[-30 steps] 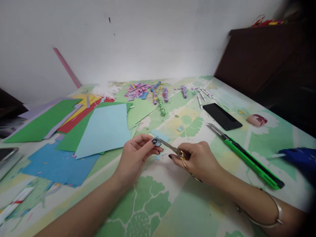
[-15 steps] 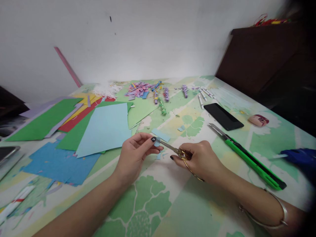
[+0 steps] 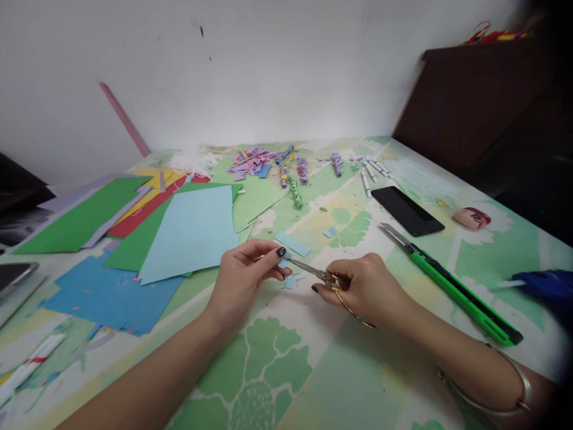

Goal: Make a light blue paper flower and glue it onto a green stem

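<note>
My left hand (image 3: 250, 272) pinches a small piece of light blue paper (image 3: 285, 260) between thumb and fingers. In my right hand (image 3: 367, 286) is a pair of scissors (image 3: 316, 272) with gold-coloured handles, its blades pointing left with their tips at the paper. Just behind my left hand lies a light blue paper strip (image 3: 293, 243), and a small blue scrap (image 3: 289, 282) rests on the table below the blades. Two or so small cut blue pieces (image 3: 330, 232) lie farther back. A large light blue sheet (image 3: 192, 233) is left of my hands.
A green box cutter (image 3: 461, 292) with its blade out and a black phone (image 3: 407, 210) lie right. A blue glue gun (image 3: 548, 289) is at the right edge. Rolled paper pieces (image 3: 295, 192), paper strips (image 3: 253, 161) and markers (image 3: 367, 182) lie at the back; coloured sheets (image 3: 80, 218) are left.
The blue paper piece has turned slightly in my left fingers, and the scissors' blades look closer together at its edge. Both hands stay in nearly the same place; the view shifts slightly.
</note>
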The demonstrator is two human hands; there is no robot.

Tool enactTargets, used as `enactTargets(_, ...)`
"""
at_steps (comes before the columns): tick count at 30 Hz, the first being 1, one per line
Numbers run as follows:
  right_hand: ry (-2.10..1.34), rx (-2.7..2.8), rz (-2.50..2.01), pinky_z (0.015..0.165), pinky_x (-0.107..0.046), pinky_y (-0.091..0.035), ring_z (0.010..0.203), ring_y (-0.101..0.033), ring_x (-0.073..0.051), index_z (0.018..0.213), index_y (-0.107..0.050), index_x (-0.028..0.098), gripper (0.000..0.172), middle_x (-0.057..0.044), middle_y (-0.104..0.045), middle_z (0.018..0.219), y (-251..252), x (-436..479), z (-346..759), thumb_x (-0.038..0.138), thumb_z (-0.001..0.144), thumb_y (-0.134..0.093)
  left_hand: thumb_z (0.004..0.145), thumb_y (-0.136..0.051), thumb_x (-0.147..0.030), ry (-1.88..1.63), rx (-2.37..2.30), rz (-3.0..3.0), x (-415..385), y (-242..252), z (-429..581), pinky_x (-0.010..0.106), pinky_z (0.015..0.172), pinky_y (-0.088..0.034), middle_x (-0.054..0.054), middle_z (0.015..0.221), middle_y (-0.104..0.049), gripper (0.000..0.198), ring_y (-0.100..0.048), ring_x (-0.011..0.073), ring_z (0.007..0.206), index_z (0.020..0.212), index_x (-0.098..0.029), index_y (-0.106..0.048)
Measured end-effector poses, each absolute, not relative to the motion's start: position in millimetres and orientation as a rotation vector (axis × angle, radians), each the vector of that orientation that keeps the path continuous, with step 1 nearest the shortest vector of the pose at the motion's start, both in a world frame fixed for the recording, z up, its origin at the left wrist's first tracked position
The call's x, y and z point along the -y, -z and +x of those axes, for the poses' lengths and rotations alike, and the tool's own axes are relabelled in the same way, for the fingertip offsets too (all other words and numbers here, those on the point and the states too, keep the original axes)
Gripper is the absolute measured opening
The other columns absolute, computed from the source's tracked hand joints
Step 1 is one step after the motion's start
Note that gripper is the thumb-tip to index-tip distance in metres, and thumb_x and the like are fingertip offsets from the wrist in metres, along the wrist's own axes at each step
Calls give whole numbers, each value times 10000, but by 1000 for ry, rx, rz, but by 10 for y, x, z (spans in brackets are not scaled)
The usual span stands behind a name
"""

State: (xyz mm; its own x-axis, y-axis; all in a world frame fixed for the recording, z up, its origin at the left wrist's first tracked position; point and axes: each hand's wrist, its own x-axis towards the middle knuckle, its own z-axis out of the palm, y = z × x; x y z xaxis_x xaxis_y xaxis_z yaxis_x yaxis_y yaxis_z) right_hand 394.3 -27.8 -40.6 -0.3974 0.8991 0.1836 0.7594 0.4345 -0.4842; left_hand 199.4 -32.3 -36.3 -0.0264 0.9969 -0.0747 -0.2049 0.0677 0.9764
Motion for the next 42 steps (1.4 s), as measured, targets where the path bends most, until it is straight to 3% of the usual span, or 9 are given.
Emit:
enactTargets(26,-530,2456,-1407,468,-206,-221,443,-268,-66,520,-514,166,210,51,-367,430,379,218,3986,272,685,-590,682,-707,-212,-945,-1128,1323,183,308,1776,173,467,-472,26,524,-641,94,-571,92,460,702,-120,-714)
enactTargets(42,-612,2362,-1414,452,-216,-192,450,-238,-69,496,-486,163,264,57,-302,433,405,232,3966,301,702,-577,671,-725,-215,-1106,-1101,1045,220,417,1877,144,484,-468,8,573,-641,99,-599,79,504,724,-135,-703)
